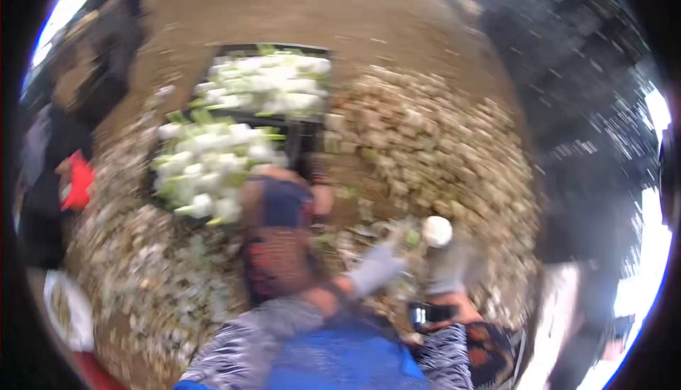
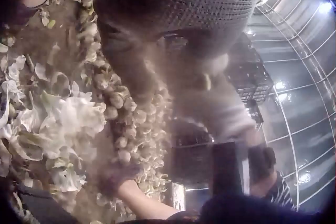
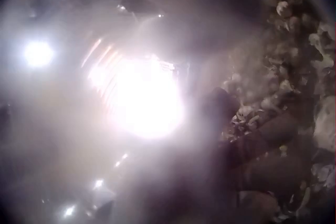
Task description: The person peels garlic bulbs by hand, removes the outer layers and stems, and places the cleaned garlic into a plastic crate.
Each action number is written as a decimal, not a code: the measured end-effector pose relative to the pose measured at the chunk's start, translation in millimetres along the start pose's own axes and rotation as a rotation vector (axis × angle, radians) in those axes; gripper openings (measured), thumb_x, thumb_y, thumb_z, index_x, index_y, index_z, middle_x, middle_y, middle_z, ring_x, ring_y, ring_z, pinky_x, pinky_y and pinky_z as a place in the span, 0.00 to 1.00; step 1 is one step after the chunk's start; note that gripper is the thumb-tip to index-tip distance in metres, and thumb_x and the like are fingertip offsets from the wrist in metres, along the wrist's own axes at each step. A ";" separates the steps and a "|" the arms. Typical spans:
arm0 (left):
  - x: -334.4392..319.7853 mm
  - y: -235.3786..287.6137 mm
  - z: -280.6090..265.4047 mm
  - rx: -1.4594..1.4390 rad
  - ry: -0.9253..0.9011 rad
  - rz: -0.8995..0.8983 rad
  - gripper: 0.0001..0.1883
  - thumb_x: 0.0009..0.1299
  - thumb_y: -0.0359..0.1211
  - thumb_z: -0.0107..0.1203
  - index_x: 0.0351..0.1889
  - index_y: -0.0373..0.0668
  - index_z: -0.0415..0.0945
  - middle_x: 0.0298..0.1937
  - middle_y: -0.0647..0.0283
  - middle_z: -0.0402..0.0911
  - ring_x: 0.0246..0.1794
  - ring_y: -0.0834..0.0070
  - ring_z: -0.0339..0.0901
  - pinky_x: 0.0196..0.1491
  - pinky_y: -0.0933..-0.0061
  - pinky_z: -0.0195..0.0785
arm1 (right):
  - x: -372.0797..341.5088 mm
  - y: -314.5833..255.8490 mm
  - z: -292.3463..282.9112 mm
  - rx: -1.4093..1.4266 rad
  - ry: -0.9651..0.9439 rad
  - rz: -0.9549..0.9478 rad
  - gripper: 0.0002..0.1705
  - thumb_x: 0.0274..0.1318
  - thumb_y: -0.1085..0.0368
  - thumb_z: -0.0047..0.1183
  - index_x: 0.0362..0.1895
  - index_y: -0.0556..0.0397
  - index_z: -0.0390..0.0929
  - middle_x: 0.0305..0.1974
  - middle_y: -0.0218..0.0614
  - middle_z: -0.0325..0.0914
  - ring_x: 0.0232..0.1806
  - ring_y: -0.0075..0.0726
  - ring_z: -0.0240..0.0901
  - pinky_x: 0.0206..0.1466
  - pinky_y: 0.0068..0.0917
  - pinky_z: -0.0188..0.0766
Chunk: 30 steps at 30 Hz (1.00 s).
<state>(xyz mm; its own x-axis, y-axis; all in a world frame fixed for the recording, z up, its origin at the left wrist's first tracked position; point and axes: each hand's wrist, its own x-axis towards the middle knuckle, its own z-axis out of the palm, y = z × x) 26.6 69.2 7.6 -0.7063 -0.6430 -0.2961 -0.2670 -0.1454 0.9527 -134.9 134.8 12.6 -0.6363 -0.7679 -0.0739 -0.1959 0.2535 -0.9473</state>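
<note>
In the head view, a round white garlic bulb (image 1: 437,232) shows at the fingers of my blurred, gloved right hand (image 1: 447,274), which grips it. My left hand (image 1: 379,269), in a pale glove, reaches in from the left, its fingers close to the bulb and a small green piece (image 1: 413,237). Whether those fingers hold anything I cannot tell. The left wrist view shows the dotted knit glove of my left hand (image 2: 189,3) large at the top. Below it is my right hand (image 2: 212,103) in a white-cuffed glove. Glare hides most of the right wrist view.
A wide heap of unpeeled bulbs (image 1: 440,142) lies ahead on the right. Two black crates (image 1: 273,118) of white, green-stemmed bulbs stand ahead on the left. Peeled husks (image 2: 68,124) cover the ground. Another person with something red (image 1: 78,182) is at the far left.
</note>
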 end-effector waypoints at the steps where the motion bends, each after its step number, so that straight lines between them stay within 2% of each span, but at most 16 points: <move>1: 9.9 -19.6 9.0 0.002 0.024 -0.047 0.33 0.65 0.36 0.52 0.69 0.51 0.55 0.41 0.53 0.81 0.31 0.67 0.77 0.36 0.65 0.72 | 10.4 -35.1 20.4 0.734 0.008 0.278 0.28 0.63 0.42 0.47 0.50 0.53 0.73 0.38 0.39 0.79 0.41 0.40 0.76 0.48 0.37 0.75; 2: 7.6 -26.5 15.6 -0.194 0.166 0.157 0.30 0.64 0.35 0.51 0.67 0.47 0.59 0.45 0.47 0.79 0.34 0.65 0.77 0.39 0.66 0.72 | 19.1 -48.1 33.4 0.655 0.014 0.336 0.23 0.62 0.45 0.50 0.46 0.51 0.74 0.37 0.36 0.79 0.37 0.36 0.77 0.41 0.32 0.78; 3: 6.0 -17.5 9.4 -0.053 0.081 0.004 0.29 0.64 0.35 0.49 0.65 0.44 0.61 0.48 0.43 0.78 0.37 0.63 0.78 0.41 0.67 0.72 | 39.8 -30.4 50.8 0.646 -0.007 0.237 0.21 0.61 0.47 0.52 0.44 0.51 0.76 0.36 0.34 0.79 0.35 0.34 0.78 0.36 0.32 0.78; 4: 0.9 -9.3 8.1 -0.140 0.011 0.027 0.27 0.65 0.37 0.47 0.63 0.41 0.64 0.49 0.42 0.77 0.36 0.61 0.77 0.43 0.65 0.71 | 64.4 -18.0 54.1 0.740 -0.025 0.369 0.21 0.60 0.47 0.54 0.43 0.51 0.77 0.36 0.34 0.79 0.35 0.32 0.77 0.34 0.31 0.78; 6: 9.7 -22.2 14.1 -0.210 -0.023 -0.177 0.22 0.68 0.41 0.43 0.57 0.40 0.70 0.43 0.47 0.79 0.36 0.61 0.79 0.40 0.61 0.71 | 74.1 -58.6 88.4 0.485 -0.197 0.301 0.19 0.60 0.50 0.55 0.43 0.52 0.78 0.36 0.31 0.79 0.35 0.29 0.77 0.33 0.28 0.76; 8: 37.8 -58.9 30.2 -0.273 0.174 -0.100 0.20 0.71 0.40 0.41 0.57 0.42 0.70 0.35 0.55 0.79 0.29 0.70 0.79 0.34 0.68 0.72 | 81.7 -96.4 130.4 0.371 -0.359 0.264 0.17 0.60 0.56 0.54 0.45 0.55 0.79 0.32 0.31 0.77 0.34 0.25 0.75 0.32 0.21 0.72; 11: 14.9 -19.8 -0.8 -0.898 0.232 -0.267 0.17 0.73 0.38 0.40 0.55 0.44 0.70 0.36 0.63 0.77 0.19 0.79 0.74 0.29 0.77 0.70 | 87.1 -140.6 181.1 0.110 -0.647 0.104 0.19 0.61 0.54 0.53 0.48 0.55 0.78 0.41 0.33 0.78 0.39 0.26 0.77 0.38 0.25 0.76; 14: 8.4 -19.9 5.6 -0.841 0.159 -0.357 0.17 0.72 0.37 0.42 0.56 0.41 0.67 0.37 0.62 0.76 0.25 0.79 0.76 0.32 0.77 0.70 | 75.2 -177.1 219.8 0.421 -0.969 0.223 0.21 0.63 0.56 0.52 0.51 0.59 0.76 0.42 0.33 0.78 0.37 0.24 0.76 0.37 0.19 0.74; 20: 0.9 -2.1 -6.7 -0.760 0.075 -0.308 0.22 0.70 0.37 0.45 0.58 0.33 0.65 0.35 0.65 0.76 0.34 0.75 0.71 0.39 0.72 0.65 | 103.3 -158.3 205.2 0.376 -0.767 0.182 0.19 0.65 0.59 0.49 0.52 0.58 0.76 0.40 0.32 0.78 0.36 0.21 0.75 0.37 0.20 0.73; 22: 5.7 -23.2 3.7 -0.382 0.172 -0.137 0.17 0.69 0.38 0.47 0.49 0.36 0.74 0.36 0.63 0.79 0.35 0.77 0.73 0.39 0.73 0.67 | 109.5 -140.0 175.8 0.330 -0.586 0.238 0.15 0.64 0.62 0.50 0.48 0.59 0.78 0.37 0.32 0.79 0.35 0.21 0.74 0.37 0.21 0.72; 23: 2.1 -10.1 1.5 -0.472 0.163 -0.288 0.15 0.69 0.38 0.49 0.46 0.38 0.76 0.35 0.64 0.79 0.35 0.78 0.73 0.38 0.75 0.67 | 116.6 -116.4 157.4 0.254 -0.527 0.141 0.13 0.63 0.64 0.50 0.45 0.60 0.79 0.35 0.32 0.79 0.34 0.22 0.74 0.36 0.22 0.71; 24: 12.8 -30.6 17.9 -0.596 0.245 -0.192 0.17 0.70 0.36 0.48 0.52 0.39 0.74 0.36 0.63 0.79 0.36 0.78 0.75 0.38 0.76 0.69 | 123.6 -88.6 133.1 0.161 -0.461 0.051 0.12 0.61 0.66 0.50 0.42 0.61 0.80 0.33 0.31 0.79 0.34 0.22 0.74 0.35 0.23 0.71; 25: -2.7 4.7 -3.6 -0.882 0.084 -0.366 0.18 0.71 0.34 0.47 0.57 0.39 0.69 0.37 0.64 0.80 0.34 0.78 0.76 0.36 0.76 0.71 | 131.4 -53.8 111.5 0.156 -0.382 0.106 0.11 0.60 0.67 0.51 0.40 0.61 0.81 0.32 0.32 0.80 0.33 0.21 0.74 0.35 0.22 0.71; 26: 6.6 -15.8 6.4 -0.719 0.113 -0.250 0.19 0.73 0.33 0.46 0.61 0.39 0.65 0.38 0.64 0.79 0.31 0.79 0.76 0.33 0.77 0.72 | 135.4 -21.0 87.3 0.159 -0.308 0.155 0.10 0.58 0.68 0.51 0.38 0.62 0.81 0.32 0.32 0.80 0.33 0.21 0.73 0.35 0.22 0.70; 28: -1.4 13.1 2.4 -0.821 0.068 -0.431 0.20 0.75 0.35 0.45 0.62 0.37 0.63 0.39 0.61 0.78 0.30 0.79 0.76 0.29 0.80 0.71 | 126.0 11.2 34.0 -0.240 -0.178 0.171 0.15 0.54 0.60 0.56 0.39 0.60 0.81 0.32 0.40 0.82 0.33 0.33 0.77 0.37 0.27 0.71; 30: 0.7 2.6 6.1 -0.822 0.018 -0.390 0.21 0.75 0.35 0.44 0.63 0.36 0.62 0.41 0.59 0.78 0.30 0.78 0.77 0.30 0.80 0.71 | 121.8 73.8 -4.6 -0.662 0.006 0.120 0.28 0.45 0.45 0.61 0.42 0.54 0.80 0.38 0.52 0.80 0.43 0.60 0.75 0.46 0.43 0.70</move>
<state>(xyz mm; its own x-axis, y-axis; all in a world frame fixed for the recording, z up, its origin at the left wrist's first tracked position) 21.4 73.0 9.5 -0.6515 -0.4464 -0.6134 0.0718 -0.8412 0.5360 -230.2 62.7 -64.8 -0.6857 -0.7094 -0.1631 -0.5388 0.6453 -0.5416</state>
